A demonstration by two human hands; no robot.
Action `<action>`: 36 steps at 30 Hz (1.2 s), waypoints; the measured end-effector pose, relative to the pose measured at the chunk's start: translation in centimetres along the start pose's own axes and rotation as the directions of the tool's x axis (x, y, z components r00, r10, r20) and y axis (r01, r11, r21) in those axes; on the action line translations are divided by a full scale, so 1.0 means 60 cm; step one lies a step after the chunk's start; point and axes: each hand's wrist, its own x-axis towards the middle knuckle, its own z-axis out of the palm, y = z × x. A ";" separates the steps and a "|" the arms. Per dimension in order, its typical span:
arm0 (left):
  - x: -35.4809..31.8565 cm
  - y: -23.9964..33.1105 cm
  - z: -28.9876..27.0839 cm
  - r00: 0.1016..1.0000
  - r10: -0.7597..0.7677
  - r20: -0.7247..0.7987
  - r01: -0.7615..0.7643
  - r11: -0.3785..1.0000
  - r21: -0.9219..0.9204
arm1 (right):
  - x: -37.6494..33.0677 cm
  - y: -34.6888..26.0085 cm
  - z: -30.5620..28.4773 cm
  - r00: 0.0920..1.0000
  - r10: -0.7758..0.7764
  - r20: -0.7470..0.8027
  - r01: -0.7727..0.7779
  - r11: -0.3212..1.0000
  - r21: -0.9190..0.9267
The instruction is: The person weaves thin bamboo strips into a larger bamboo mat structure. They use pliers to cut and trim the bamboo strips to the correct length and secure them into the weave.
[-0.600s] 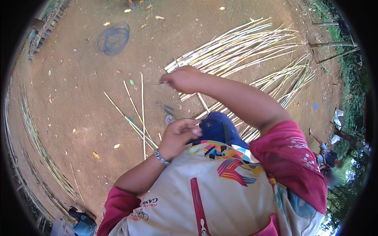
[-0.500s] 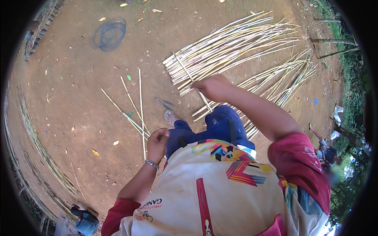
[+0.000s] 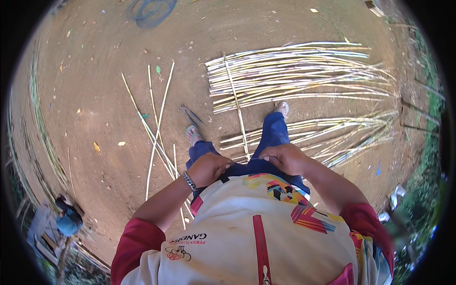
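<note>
My left hand (image 3: 209,169) is in front of my waist, fingers pinched together. Facing it, my right hand (image 3: 285,158) is closed too. A thin strand, like wire (image 3: 241,163), seems to stretch between the two hands; its ends are hidden in my fingers. Beyond them, a row of long yellowish canes (image 3: 285,71) lies side by side on the ground. One thinner cane (image 3: 232,85) lies crosswise over their left ends and runs back toward my legs. Neither hand touches the canes.
A looser bundle of canes (image 3: 342,130) fans out at right, beside my right leg. Several crossed sticks (image 3: 153,130) lie at left. A dark tool with two long arms (image 3: 191,114) rests near my left foot. A dark wire coil (image 3: 154,12) lies far off. A person (image 3: 69,216) is at lower left.
My right hand has come back from above the crosswise cane to my waist. My left hand has moved right toward it. The view has shifted, and my right foot now shows.
</note>
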 end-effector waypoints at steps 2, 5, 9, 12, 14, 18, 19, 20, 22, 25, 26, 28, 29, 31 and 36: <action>0.044 0.001 0.035 0.993 -0.112 0.032 0.116 0.986 -0.119 | 0.001 0.076 -0.034 0.997 -0.010 0.072 0.008 0.999 0.040; 0.095 0.004 0.107 0.956 -0.263 0.130 0.293 0.884 -0.364 | 0.004 0.197 -0.075 0.978 -0.019 0.207 0.005 0.998 0.068; 0.168 0.001 0.153 0.853 -0.381 0.357 0.523 0.615 -0.591 | 0.022 0.318 -0.116 0.938 -0.024 0.345 0.000 0.998 0.069; 0.190 -0.067 0.185 0.870 -0.418 0.260 0.491 0.701 -0.516 | 0.063 0.369 -0.114 0.917 0.045 0.397 -0.049 0.999 0.000; 0.169 -0.137 0.219 0.800 -0.567 0.194 0.573 0.629 -0.525 | 0.101 0.403 -0.087 0.924 0.089 0.371 -0.097 0.995 0.002; 0.153 -0.266 0.232 0.777 -0.602 0.186 0.593 0.599 -0.539 | 0.180 0.431 -0.050 0.933 0.220 0.284 -0.188 0.973 -0.137; 0.139 -0.283 0.226 0.784 -0.588 0.199 0.588 0.599 -0.543 | 0.192 0.430 -0.030 0.945 0.207 0.252 -0.173 0.973 -0.152; 0.121 -0.301 0.228 0.781 -0.570 0.253 0.579 0.509 -0.637 | 0.199 0.422 -0.017 0.947 0.222 0.234 -0.185 0.968 -0.171; 0.071 -0.352 0.239 0.828 -0.520 0.212 0.506 0.526 -0.684 | 0.214 0.387 -0.004 0.951 0.241 0.194 -0.200 0.957 -0.210; 0.017 -0.406 0.251 0.787 -0.610 0.096 0.382 0.358 -0.852 | 0.219 0.355 0.026 0.943 0.297 0.147 -0.263 0.941 -0.212; 0.008 -0.426 0.267 0.751 -0.660 0.036 0.303 0.295 -0.906 | 0.229 0.347 0.039 0.937 0.318 0.144 -0.276 0.927 -0.254; 0.002 -0.428 0.256 0.668 -0.742 -0.045 0.181 0.221 -0.958 | 0.256 0.348 0.073 0.902 0.397 0.170 -0.306 0.866 -0.396; 0.009 -0.425 0.250 0.675 -0.733 -0.082 0.168 0.261 -0.951 | 0.268 0.356 0.093 0.880 0.440 0.181 -0.319 0.827 -0.463; 0.033 -0.428 0.242 0.674 -0.723 -0.154 0.154 0.341 -0.927 | 0.323 0.381 0.136 0.966 0.211 0.150 -0.075 0.783 -0.617; 0.150 -0.440 0.279 0.625 -0.769 -0.136 0.273 0.379 -0.884 | 0.443 0.376 0.216 0.897 -0.282 0.339 0.387 0.872 -0.299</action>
